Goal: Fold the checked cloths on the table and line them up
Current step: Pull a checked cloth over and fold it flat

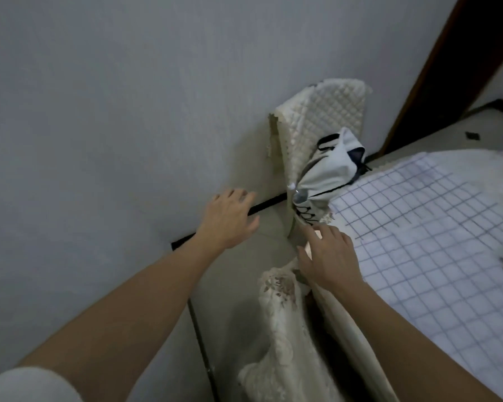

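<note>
A white cloth with a dark grid pattern lies spread flat over the table at the right. My right hand rests at the table's left edge beside that cloth's near-left corner, fingers spread, touching the cream table cover; nothing is visibly held in it. My left hand hovers open in the air left of the table, over the floor near the wall, holding nothing.
A cream lace-edged table cover hangs down the table's left side. A chair with a quilted cream pad stands against the wall, a white bag with black straps on it. A dark door frame rises at the top right.
</note>
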### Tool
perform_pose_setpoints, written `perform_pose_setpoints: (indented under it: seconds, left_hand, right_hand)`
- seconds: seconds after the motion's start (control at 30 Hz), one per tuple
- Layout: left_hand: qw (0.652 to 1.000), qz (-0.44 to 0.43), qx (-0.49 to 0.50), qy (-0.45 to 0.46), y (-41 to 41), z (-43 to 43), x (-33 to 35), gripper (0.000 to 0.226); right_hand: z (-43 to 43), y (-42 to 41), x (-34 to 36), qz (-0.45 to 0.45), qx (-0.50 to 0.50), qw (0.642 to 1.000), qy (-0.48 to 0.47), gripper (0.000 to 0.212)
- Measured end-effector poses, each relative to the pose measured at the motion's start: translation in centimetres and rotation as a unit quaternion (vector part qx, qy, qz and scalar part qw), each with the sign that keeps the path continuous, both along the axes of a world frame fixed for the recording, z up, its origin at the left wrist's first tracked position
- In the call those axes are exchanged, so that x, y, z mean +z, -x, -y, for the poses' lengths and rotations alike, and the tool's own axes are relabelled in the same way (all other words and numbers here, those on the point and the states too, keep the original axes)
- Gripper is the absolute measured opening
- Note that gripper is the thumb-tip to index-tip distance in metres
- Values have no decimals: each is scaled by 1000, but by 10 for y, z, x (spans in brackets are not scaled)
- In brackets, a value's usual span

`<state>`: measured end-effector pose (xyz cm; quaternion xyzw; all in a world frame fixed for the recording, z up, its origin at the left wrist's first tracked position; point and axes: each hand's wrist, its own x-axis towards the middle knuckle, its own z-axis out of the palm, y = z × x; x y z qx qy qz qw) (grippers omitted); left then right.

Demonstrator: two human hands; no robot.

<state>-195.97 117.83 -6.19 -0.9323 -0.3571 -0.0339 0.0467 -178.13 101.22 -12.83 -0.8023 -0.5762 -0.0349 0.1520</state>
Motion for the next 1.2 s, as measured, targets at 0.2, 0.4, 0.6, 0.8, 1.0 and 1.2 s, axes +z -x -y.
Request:
perform_pose_setpoints:
  seconds: [0.2, 0.4, 0.6, 0.8, 1.0, 1.2]
  left_hand:
    - [989, -3, -149, 21, -110, 3, -21, 54]
    - [953, -14, -296, 65, -185, 28, -46, 54]
    - [890, -36, -445, 94, -232, 59, -79, 56]
    - [741, -59, -667, 42, -245, 84, -119, 61]
    - [696, -98, -710, 37, -249, 84, -157, 66]
    - [671, -39, -740, 38, -247, 78, -176, 46]
  right_hand:
    - [24, -61, -12, -16, -118, 990, 75, 43]
    - [77, -89, -18, -35, -247, 965, 81, 44]
    - [141, -74, -31, -47, -371, 919, 124, 45]
    - [222, -31, -57, -48, -436, 880, 183, 59]
    - [277, 3, -90, -81, -443, 870, 202, 71]
    - [281, 6, -106, -21, -435, 887, 151, 54]
